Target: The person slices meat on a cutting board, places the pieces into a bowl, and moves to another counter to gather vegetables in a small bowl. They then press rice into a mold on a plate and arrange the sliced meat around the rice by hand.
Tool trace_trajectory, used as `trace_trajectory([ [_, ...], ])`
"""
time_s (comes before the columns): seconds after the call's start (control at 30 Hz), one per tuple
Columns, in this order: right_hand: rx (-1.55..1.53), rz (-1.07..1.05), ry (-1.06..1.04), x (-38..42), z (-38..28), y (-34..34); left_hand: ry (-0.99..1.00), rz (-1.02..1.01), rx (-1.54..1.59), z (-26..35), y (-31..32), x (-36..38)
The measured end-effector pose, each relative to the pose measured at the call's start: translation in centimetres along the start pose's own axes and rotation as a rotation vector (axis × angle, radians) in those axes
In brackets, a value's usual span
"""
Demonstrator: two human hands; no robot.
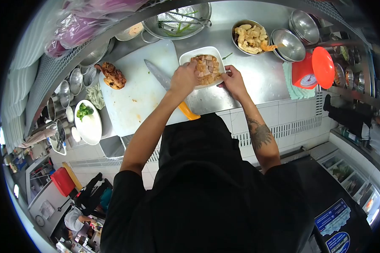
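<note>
A white square dish (pixel 212 51) full of chopped browned meat pieces (pixel 207 69) stands near the steel counter's front edge. My left hand (pixel 184 79) reaches over its left side, with closed fingers on the meat; the fingertips are partly hidden. At the dish's right rim, my right hand (pixel 234 82) grips with the thumb on top and fingers curled at the side. Beside my left wrist, a knife with an orange handle (pixel 188 111) lies on the white cutting board (pixel 128 101), its blade pointing away. A browned roasted piece of meat (pixel 112 76) rests at the board's left edge.
A bowl of fried pieces (pixel 251 39), stacked metal bowls (pixel 288 45) and a red scale (pixel 304 71) stand to the right. Behind is a strainer with tongs (pixel 177 27). An oval plate with greens (pixel 93 128) sits left. Other people work farther off at both sides.
</note>
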State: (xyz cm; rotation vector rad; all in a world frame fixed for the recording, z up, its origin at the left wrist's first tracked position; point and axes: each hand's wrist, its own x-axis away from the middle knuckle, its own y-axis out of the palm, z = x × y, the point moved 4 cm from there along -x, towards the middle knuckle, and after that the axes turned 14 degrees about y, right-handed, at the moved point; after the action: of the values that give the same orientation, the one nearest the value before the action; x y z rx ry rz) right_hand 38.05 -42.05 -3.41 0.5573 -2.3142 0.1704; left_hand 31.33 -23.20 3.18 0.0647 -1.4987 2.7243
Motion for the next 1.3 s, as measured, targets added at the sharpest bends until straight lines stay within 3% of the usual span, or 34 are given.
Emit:
trace_trajectory([
  [0.3, 0.064, 0.015, -0.014, 0.0, 0.5, 0.3, 0.066, 0.195, 0.052, -0.2, 0.6, -1.4],
  [0.63, 0.007, 0.052, -0.077, 0.1, 0.4, 0.2, 0.158, 0.185, -0.077, 1.0, 0.7, -2.5],
  [0.7, 0.003, 0.054, -0.086, 0.2, 0.3, 0.1, 0.053, 0.126, 0.131, 0.0, 0.7, -2.5],
  [1.0, 0.129, 0.026, -0.103, -0.2, 0.0, 0.4, 0.112, 0.213, 0.110, -0.1, 0.4, -2.6],
  [1.17, 0.008, 0.022, -0.163, -0.8, 0.9, 0.1, 0.194, 0.190, 0.157, -0.3, -1.3, -2.5],
  [1.3, 0.001, -0.066, -0.188, 3.1, -2.0, 0.0, 0.247, 0.183, 0.287, 2.4, -6.3, -0.6],
])
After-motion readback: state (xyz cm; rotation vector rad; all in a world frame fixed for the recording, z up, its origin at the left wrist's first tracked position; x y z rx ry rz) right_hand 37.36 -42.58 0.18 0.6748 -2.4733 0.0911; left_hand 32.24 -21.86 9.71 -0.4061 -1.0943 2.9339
